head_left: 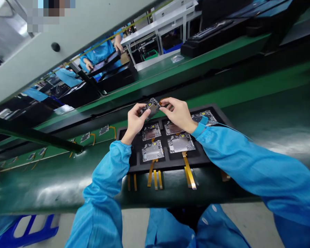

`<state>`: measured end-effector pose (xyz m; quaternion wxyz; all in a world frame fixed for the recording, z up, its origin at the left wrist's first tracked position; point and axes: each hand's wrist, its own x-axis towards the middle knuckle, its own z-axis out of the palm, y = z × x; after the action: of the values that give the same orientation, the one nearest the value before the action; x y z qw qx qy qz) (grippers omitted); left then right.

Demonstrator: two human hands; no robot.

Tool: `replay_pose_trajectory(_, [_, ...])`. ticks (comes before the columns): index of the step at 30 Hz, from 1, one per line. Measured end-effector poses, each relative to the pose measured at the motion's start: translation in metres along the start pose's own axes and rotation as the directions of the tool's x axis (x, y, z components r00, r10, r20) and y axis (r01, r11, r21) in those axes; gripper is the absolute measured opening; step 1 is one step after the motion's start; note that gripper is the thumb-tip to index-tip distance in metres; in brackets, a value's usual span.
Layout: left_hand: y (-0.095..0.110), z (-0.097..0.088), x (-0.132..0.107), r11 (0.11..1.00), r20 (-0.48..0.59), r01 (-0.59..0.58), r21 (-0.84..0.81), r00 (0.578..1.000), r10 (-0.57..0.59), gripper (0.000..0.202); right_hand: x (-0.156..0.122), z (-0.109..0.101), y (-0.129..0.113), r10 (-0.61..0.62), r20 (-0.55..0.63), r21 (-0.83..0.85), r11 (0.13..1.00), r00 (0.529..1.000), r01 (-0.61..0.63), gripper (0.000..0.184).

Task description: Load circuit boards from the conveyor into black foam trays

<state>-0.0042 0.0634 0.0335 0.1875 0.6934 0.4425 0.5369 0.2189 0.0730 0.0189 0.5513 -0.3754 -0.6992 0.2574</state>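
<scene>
Above the far edge of a black foam tray, I hold a circuit board tilted up between both hands. My left hand grips the board's left side, thumb on its face. At the board's right end, my right hand pinches an orange flex cable; its fingertips partly hide the join. In the tray lie several more boards, among them one at front left and one at front right. Orange flex cables hang over the tray's near edge. A blue wrist strap circles my right wrist.
The tray rests on a green workbench. More boards with cables lie in a row on the left. A dark post slants across there. Beyond, a co-worker in blue holds a dark panel. A blue stool stands at lower left.
</scene>
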Motion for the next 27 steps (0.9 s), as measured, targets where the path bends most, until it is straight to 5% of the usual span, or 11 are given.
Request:
replay_pose_trajectory(11, [0.019, -0.002, -0.007, 0.981, 0.059, -0.178, 0.075, 0.983, 0.174, 0.042, 0.001, -0.005, 0.001, 0.049, 0.048, 0.082, 0.995, 0.998, -0.053, 0.013])
replay_pose_trajectory(18, [0.001, 0.006, -0.006, 0.974, 0.045, 0.060, -0.218, 0.998, -0.051, 0.062, 0.005, -0.001, 0.003, 0.201, 0.174, 0.389, 0.885, 0.964, -0.255, 0.043])
replay_pose_trajectory(27, [0.009, 0.021, -0.018, 0.937, 0.251, 0.190, -0.293, 0.961, -0.116, 0.069, 0.004, -0.007, -0.003, 0.303, 0.207, 0.473, 0.801, 0.930, -0.367, 0.057])
